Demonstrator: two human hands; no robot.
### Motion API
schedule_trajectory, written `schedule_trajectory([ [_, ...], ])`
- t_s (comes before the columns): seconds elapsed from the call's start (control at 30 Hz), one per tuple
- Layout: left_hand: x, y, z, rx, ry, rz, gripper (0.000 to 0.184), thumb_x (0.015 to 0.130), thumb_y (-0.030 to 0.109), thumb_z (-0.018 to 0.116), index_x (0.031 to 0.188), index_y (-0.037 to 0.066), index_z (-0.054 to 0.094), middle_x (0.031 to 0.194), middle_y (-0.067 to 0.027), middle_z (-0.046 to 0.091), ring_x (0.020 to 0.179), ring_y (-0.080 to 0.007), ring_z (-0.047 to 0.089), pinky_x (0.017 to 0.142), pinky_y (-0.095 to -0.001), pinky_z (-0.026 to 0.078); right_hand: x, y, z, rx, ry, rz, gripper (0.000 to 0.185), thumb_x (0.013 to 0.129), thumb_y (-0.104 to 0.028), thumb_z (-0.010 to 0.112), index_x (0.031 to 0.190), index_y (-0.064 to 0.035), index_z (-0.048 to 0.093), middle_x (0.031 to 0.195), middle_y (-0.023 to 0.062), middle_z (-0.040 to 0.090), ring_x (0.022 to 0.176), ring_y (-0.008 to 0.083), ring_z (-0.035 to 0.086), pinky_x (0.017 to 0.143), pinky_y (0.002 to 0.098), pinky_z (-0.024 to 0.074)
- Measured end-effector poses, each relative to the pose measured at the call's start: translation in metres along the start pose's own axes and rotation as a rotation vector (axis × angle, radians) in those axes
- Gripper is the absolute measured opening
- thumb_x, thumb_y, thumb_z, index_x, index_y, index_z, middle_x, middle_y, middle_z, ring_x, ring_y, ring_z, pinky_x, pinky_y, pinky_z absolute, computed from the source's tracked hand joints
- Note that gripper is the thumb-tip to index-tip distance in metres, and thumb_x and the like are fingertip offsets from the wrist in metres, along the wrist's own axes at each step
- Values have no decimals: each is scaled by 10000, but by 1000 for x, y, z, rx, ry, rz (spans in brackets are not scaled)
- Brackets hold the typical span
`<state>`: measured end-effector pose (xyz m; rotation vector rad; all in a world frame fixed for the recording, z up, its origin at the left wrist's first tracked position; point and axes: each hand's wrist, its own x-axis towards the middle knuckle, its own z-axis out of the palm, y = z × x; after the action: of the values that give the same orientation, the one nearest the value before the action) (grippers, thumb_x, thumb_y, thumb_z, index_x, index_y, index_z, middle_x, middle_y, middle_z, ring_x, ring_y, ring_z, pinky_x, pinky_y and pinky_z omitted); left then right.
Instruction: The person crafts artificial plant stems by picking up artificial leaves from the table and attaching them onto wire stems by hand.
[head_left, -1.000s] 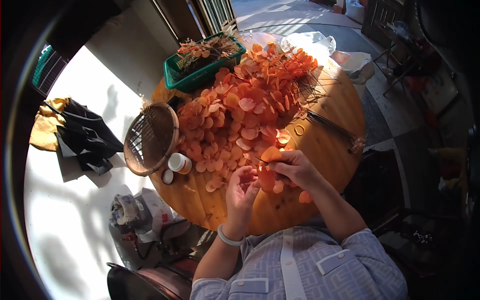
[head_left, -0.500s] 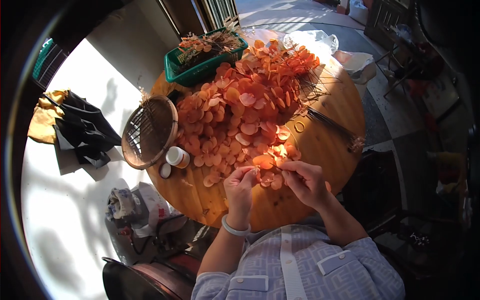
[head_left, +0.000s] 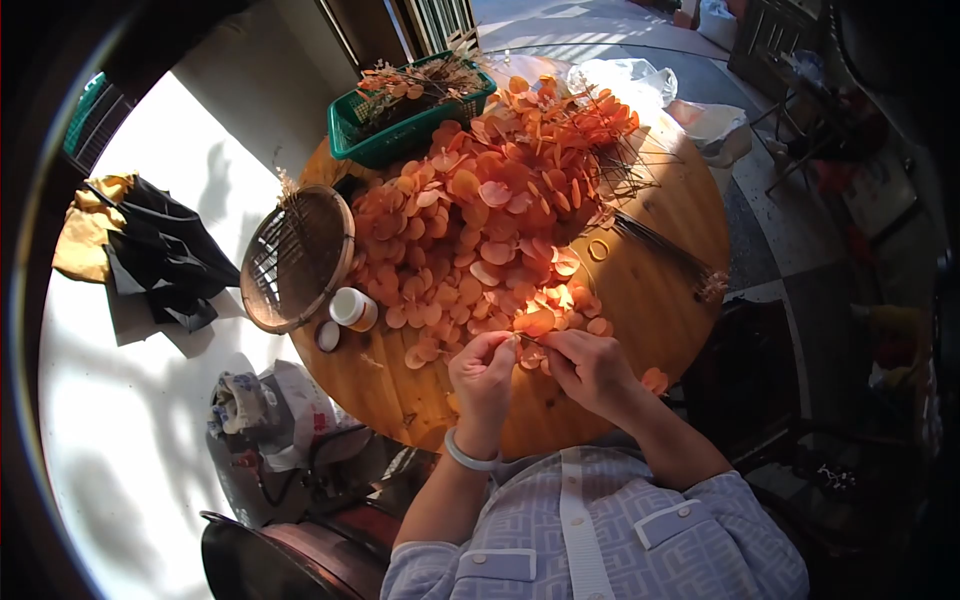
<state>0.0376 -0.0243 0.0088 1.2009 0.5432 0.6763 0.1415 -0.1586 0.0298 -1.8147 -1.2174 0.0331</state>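
My left hand (head_left: 482,378) is closed in a pinch at the near edge of an orange heap of round artificial leaves (head_left: 450,215). My right hand (head_left: 594,374) also pinches, its fingertips almost meeting the left ones. A thin dark stem (head_left: 530,340) shows between the two hands, partly covered by the fingers. Just above the fingertips is an orange leaf (head_left: 535,322); whether it is joined to the stem I cannot tell. What exactly lies in the left fingertips is too small to make out.
On the round wooden table (head_left: 660,320) are a green basket (head_left: 400,135) of dried sprigs, a white jar (head_left: 352,308), its lid (head_left: 328,336) and a yellow ring (head_left: 598,250). A woven tray (head_left: 300,260) leans at the left edge. Dark stems (head_left: 665,242) lie at right.
My right hand has moved left, bringing its fingertips and the thin stem close against my left fingertips. My left hand has stayed nearly in place.
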Motion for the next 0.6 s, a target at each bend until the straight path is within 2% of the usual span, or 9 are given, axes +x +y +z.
schedule_trajectory([
  [0.17, -2, -5, -1, 94, -7, 67, 64, 903, -2, 655, 935, -39, 695, 780, 9, 638, 690, -29, 542, 621, -176, 428, -1, -2, 1, -9, 6, 16, 167, 863, -6, 663, 1029, -5, 680, 853, 169, 690, 722, 324, 692, 626, 371, 540],
  [0.27, -3, 0, -1, 464, -7, 311, 90, 844, -12, 664, 929, -13, 692, 744, -25, 616, 654, -97, 572, 657, -238, 467, -2, -3, 0, -16, 3, 37, 143, 858, -33, 663, 1001, -26, 676, 823, 154, 681, 708, 324, 683, 611, 383, 535],
  [0.37, 5, -2, -6, 833, -61, 796, 173, 785, -3, 676, 957, 13, 684, 772, -64, 613, 706, -200, 621, 787, -339, 493, -1, -6, -2, -104, -8, 10, 109, 847, -72, 661, 955, -55, 668, 779, 129, 672, 694, 324, 673, 600, 401, 533],
  [0.47, 3, 7, -7, 991, -110, 948, 235, 769, 20, 691, 1003, 31, 670, 822, -65, 630, 788, -252, 638, 906, -428, 459, -1, -11, -5, -169, -30, -3, 99, 850, -70, 657, 947, -50, 670, 768, 134, 671, 678, 314, 671, 591, 398, 526],
  [0.53, 3, 8, -9, 1028, -111, 986, 253, 768, 29, 702, 1019, 31, 665, 850, -60, 634, 811, -231, 641, 929, -436, 446, -1, -11, -5, -165, -23, -19, 99, 865, -70, 651, 956, -42, 677, 762, 138, 671, 650, 276, 676, 575, 382, 516],
  [0.6, 4, 9, -10, 1041, -105, 1011, 242, 770, 20, 711, 1007, 37, 668, 857, -56, 642, 810, -223, 649, 929, -436, 445, 0, -5, 0, 158, -57, 165, 108, 895, -84, 647, 979, -27, 683, 749, 121, 668, 643, 218, 665, 579, 350, 511],
])
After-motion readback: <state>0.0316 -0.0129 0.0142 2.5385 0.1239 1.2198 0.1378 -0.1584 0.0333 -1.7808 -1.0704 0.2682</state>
